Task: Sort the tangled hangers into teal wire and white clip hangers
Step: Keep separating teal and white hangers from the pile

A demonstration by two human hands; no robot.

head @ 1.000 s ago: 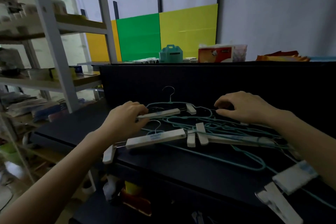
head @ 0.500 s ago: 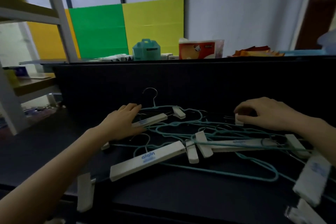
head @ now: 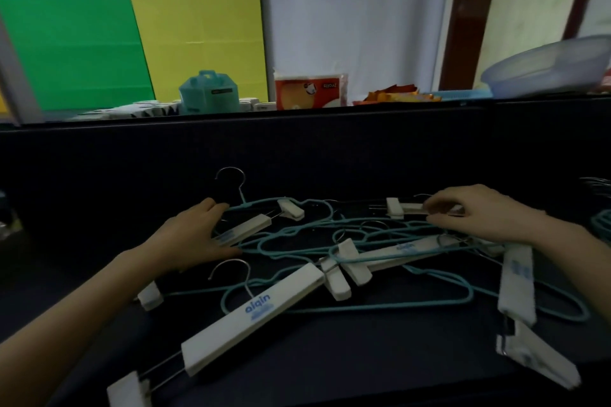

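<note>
Nearest on the dark tabletop point(head: 330, 360), a white clip hanger point(head: 253, 315) lay slanting from near-left to far-right, its hook pointing away. Teal wire hangers point(head: 297, 238) tangled behind it. The left hand point(head: 195, 241) pressed flat on another white bar point(head: 244, 229); the right hand point(head: 476, 213) pinched a far clip point(head: 401, 207).

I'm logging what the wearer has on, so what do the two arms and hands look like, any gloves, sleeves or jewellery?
Both are bare: the left hand and right hand wear no gloves, and no rings, watch or bracelet show. Both forearms are uncovered to the frame edge, so no sleeve is visible. No markings show in this dim light.
</note>
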